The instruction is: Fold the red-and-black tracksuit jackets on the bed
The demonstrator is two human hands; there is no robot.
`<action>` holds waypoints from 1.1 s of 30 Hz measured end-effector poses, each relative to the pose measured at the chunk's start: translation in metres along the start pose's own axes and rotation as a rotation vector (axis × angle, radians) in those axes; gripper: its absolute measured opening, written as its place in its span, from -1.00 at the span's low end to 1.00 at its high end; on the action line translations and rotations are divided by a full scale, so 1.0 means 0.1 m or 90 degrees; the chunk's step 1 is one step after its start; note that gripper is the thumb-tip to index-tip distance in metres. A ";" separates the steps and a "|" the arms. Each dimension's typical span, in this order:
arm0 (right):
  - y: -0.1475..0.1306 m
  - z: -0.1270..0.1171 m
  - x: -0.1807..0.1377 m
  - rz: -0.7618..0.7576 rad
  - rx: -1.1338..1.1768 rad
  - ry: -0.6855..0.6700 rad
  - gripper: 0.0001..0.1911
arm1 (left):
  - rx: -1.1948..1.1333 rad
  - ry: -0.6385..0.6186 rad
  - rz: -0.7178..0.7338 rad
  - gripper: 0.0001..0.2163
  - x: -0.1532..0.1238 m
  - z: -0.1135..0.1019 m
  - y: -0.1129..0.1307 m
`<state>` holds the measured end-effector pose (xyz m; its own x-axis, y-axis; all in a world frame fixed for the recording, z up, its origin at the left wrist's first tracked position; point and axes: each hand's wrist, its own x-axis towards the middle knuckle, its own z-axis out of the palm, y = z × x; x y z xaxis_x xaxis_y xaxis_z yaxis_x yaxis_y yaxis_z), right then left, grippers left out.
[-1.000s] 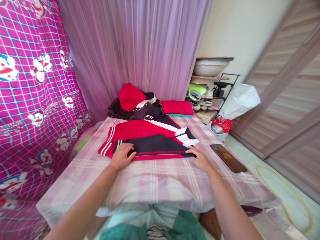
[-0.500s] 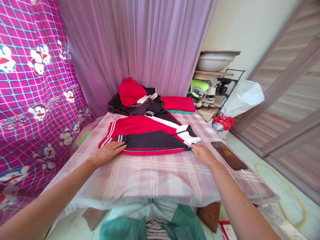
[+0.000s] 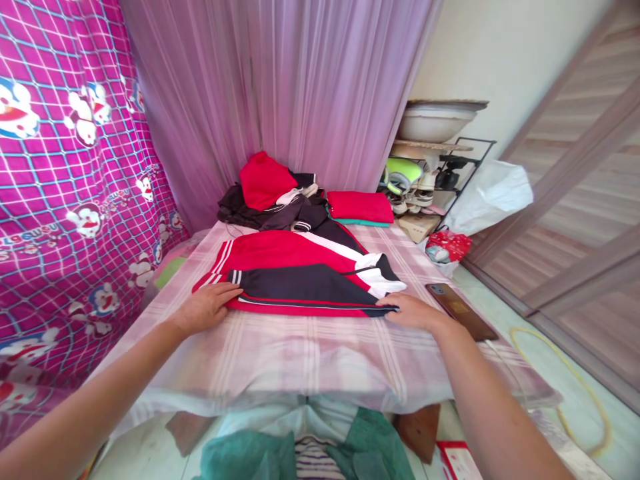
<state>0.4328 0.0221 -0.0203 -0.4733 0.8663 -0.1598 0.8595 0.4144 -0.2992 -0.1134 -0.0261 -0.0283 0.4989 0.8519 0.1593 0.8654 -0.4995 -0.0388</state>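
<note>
A red, black and white track jacket [image 3: 280,250] lies spread on the bed, its black sleeve [image 3: 295,283] laid lengthwise along the near side. White stripes mark its cuff and hem at the left end; the white and black collar part [image 3: 383,275] is at the right. My left hand [image 3: 205,308] rests at the striped cuff and hem, fingers stretched out over the fabric. At the opposite end, my right hand [image 3: 413,311] pinches the jacket's near shoulder corner between thumb and fingers.
Behind the jacket are a heap of dark and red clothes [image 3: 267,183] and a folded red garment [image 3: 360,207] on a green one. A phone [image 3: 463,312] with a cable lies at right. Beyond the bed stand a shoe rack [image 3: 450,175] and a white bag [image 3: 495,197].
Both hands have come slightly nearer to me and a little further apart. The jacket's near edge has shifted toward me with them. The view has moved slightly.
</note>
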 end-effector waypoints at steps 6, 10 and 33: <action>-0.34 -0.14 0.33 0.013 0.031 0.194 -0.71 | -0.085 0.022 -0.044 -0.56 0.32 -0.19 0.09; -0.97 0.09 0.85 -0.038 0.048 0.333 -0.58 | -0.067 0.081 -0.060 -0.53 0.80 -0.03 0.40; -0.23 0.58 0.49 0.154 0.009 0.505 -0.68 | -0.085 0.192 -0.107 -0.56 0.83 0.38 0.84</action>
<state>0.3786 0.0390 -0.0763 0.0056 0.8730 0.4878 0.9149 0.1925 -0.3549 0.0027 0.0090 -0.0558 0.2973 0.8492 0.4364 0.9106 -0.3896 0.1378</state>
